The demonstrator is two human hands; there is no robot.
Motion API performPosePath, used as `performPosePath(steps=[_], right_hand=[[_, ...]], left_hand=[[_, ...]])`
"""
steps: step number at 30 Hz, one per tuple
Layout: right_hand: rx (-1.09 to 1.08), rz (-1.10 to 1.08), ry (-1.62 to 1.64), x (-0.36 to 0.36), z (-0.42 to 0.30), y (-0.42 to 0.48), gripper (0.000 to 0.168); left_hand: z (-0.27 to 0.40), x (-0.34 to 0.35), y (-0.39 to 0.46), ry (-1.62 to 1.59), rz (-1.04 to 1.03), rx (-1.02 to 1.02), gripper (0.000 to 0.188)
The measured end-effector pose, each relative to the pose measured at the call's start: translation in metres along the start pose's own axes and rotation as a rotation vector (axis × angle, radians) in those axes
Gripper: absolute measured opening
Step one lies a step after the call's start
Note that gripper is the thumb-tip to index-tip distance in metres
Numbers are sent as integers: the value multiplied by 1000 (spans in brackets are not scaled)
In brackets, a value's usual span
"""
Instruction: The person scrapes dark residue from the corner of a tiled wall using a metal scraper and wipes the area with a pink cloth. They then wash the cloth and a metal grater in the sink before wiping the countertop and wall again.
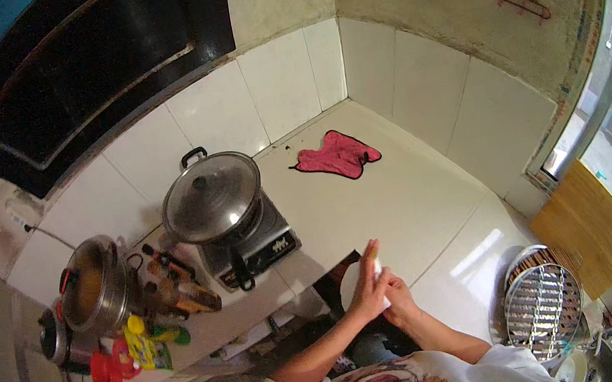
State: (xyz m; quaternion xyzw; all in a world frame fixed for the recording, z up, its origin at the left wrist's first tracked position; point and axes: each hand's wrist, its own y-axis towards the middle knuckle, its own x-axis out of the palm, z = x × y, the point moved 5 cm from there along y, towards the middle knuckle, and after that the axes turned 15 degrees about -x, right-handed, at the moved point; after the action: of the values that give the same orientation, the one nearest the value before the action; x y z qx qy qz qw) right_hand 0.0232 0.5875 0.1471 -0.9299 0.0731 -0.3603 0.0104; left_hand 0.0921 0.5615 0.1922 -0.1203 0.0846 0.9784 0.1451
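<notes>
In front of my chest, at the corner of the white tiled counter (427, 218), my hands are pressed together. A small white object (386, 302), perhaps a wad of tissue or cloth, shows between them; the fingers hide most of it. My left hand (366, 296) has its fingers pointing up and away along the object. Against its palm side, the curled fingers of my right hand (401, 300) close on the same object. Behind the left wrist, partly covered, is a round white thing (349, 286) that I cannot identify.
A lidded wok (213, 195) stands on an induction cooker (262, 254). To its left are a steel pot (96, 289), bottles and packets. A pink cloth (339, 154) lies near the corner. At right are a slatted steamer rack (543, 312) and a wooden board (589, 230).
</notes>
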Motion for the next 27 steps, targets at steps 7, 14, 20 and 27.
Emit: performPosePath(steps=[7, 14, 20, 27], right_hand=[[-11, 267, -171, -44, 30, 168, 16], [-303, 271, -583, -71, 33, 429, 21], [-613, 286, -1100, -49, 26, 625, 29], [-717, -164, -1668, -12, 95, 723, 25]], left_hand=[[-24, -36, 84, -369, -182, -58, 67], [-149, -137, 128, -373, 286, -309, 57], [-172, -151, 145, -623, 485, -553, 56], [-219, -133, 193, -660, 500, -695, 56]])
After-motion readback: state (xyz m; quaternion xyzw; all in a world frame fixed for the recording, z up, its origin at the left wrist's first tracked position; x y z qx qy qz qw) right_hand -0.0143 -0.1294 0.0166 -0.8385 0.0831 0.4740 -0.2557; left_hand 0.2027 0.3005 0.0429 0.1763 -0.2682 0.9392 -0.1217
